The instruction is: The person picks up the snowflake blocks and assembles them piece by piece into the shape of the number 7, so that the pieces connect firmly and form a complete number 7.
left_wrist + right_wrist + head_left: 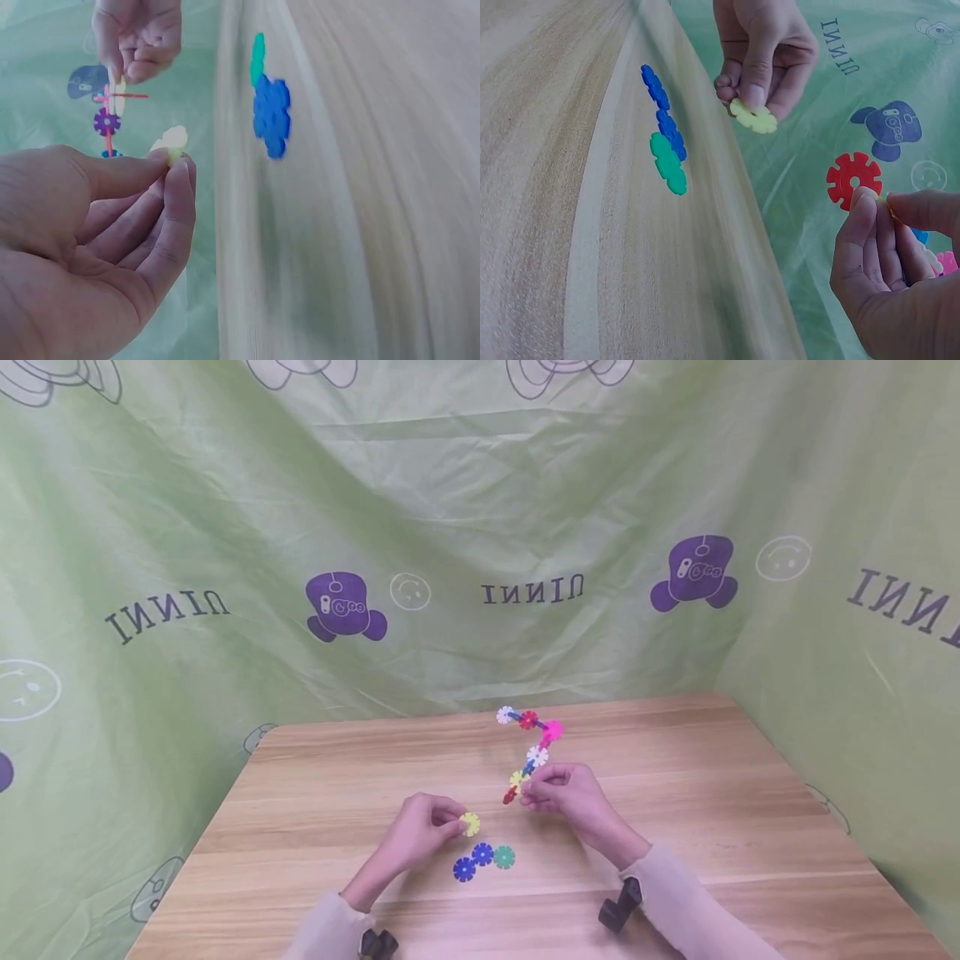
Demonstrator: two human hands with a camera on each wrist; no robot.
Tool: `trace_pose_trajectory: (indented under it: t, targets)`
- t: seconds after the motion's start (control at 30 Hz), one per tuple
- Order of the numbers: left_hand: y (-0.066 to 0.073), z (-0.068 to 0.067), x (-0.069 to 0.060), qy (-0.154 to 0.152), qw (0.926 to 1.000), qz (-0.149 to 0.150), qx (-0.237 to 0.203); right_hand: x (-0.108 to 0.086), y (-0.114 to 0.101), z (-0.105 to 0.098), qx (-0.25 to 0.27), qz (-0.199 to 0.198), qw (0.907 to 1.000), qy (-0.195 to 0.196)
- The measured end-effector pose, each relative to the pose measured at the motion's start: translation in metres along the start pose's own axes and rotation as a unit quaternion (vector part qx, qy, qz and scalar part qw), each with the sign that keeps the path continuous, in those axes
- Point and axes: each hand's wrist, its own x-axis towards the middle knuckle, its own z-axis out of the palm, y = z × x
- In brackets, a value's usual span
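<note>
Between thumb and fingers my left hand (422,828) pinches a yellow notched disc (470,824), held above the table. To its right, my right hand (573,797) pinches the yellow disc (517,780) near the lower end of a chain of interlocked notched discs. A red disc (854,181) sits at that end, beside my fingertips in the right wrist view. Beyond my hand the chain runs through blue, white and pink discs (553,730) to a red and a white disc (505,715) at its far end. The two yellow discs are apart.
Two blue discs (482,854) and a green disc (504,857) lie on the wooden table (322,777) just in front of my left hand. A green printed curtain (450,510) hangs behind and at both sides of the table.
</note>
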Motion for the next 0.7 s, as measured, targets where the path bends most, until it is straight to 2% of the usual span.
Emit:
trace_pose_trajectory:
  t: [0.13,0.27,0.47,0.7]
  targets:
    - [0.006,0.008,0.007,-0.012,0.9984,-0.003,-0.055,0.000,0.001,-0.001,0.000,-0.004,1.0000,-0.004]
    - [0.011,0.015,0.014,-0.025,0.9937,-0.016,-0.108,0.000,0.001,0.000,0.003,-0.002,1.0000,0.005]
    - [0.017,0.022,0.021,-0.036,0.9904,-0.014,-0.133,0.000,0.000,0.000,0.004,-0.002,1.0000,0.009]
    - [0.020,0.024,0.027,-0.040,0.9849,-0.036,-0.165,0.001,-0.001,-0.001,0.000,-0.007,1.0000,0.003]
